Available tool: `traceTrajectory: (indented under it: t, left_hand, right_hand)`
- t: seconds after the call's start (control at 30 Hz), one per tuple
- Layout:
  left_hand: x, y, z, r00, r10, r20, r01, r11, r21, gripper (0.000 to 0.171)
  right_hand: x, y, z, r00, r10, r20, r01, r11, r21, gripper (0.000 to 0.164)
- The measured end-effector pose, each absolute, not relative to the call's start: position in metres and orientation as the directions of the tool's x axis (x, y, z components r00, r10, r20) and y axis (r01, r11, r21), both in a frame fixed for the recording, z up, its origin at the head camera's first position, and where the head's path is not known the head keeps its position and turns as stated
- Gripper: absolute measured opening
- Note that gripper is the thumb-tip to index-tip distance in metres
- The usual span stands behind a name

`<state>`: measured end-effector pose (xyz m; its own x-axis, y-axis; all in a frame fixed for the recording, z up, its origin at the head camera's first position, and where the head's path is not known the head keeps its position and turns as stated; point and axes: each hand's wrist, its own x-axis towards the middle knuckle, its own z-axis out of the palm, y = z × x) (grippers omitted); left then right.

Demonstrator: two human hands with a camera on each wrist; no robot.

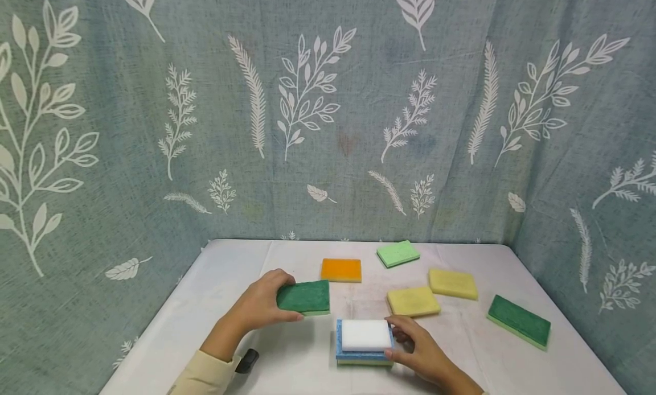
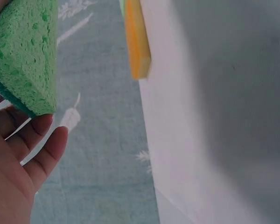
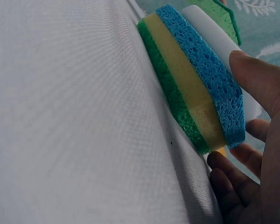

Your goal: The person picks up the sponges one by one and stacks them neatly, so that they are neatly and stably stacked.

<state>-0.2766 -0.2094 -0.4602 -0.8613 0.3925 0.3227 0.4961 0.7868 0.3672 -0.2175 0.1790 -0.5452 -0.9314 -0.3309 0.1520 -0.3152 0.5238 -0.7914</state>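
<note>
My left hand [image 1: 260, 304] pinches a dark-green-topped sponge [image 1: 303, 296] by its left end, thumb at the near edge and fingers at the far edge. Its pale green porous underside shows in the left wrist view, lifted off the table. In front of me is a stack: a white sponge [image 1: 366, 334] on a blue sponge [image 1: 364, 355], which lies on a yellow sponge with a green layer beneath [image 3: 186, 88]. My right hand [image 1: 422, 349] holds the stack's right end between thumb and fingers at the blue sponge's level. Some right fingertips are partly hidden.
On the white-covered table [image 1: 292, 361], an orange sponge [image 1: 341, 270] and a light green sponge [image 1: 398, 254] lie toward the back. Two yellow sponges [image 1: 413, 301] lie right of centre, with another dark green sponge [image 1: 519, 321] farther right. A leaf-patterned curtain [image 1: 328, 156] surrounds the table.
</note>
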Motion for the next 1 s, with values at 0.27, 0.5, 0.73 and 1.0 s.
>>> traceTrajectory:
  t: [0.27,0.5,0.73,1.0]
  left_hand:
    - [-0.271,-0.198,-0.458,-0.831,0.424,0.361,0.54,0.77,0.339,0.067]
    - [-0.27,-0.19,-0.461,-0.817,0.462,0.344,0.565,0.76,0.321,0.066]
    - [-0.269,-0.182,-0.461,-0.802,0.493,0.338,0.587,0.757,0.288,0.068]
    - [-0.268,-0.17,-0.46,-0.769,0.534,0.351,0.628,0.732,0.262,0.067]
  right_hand:
    - [-0.217,0.179,-0.545,-0.925,-0.338,0.175,-0.335,0.502,-0.797,0.066]
    - [-0.217,0.179,-0.545,-0.929,-0.332,0.164,-0.325,0.517,-0.792,0.068]
    - [-0.218,0.179,-0.545,-0.93,-0.333,0.156,-0.32,0.522,-0.791,0.067]
    - [-0.219,0.179,-0.547,-0.931,-0.329,0.16,-0.321,0.524,-0.789,0.068]
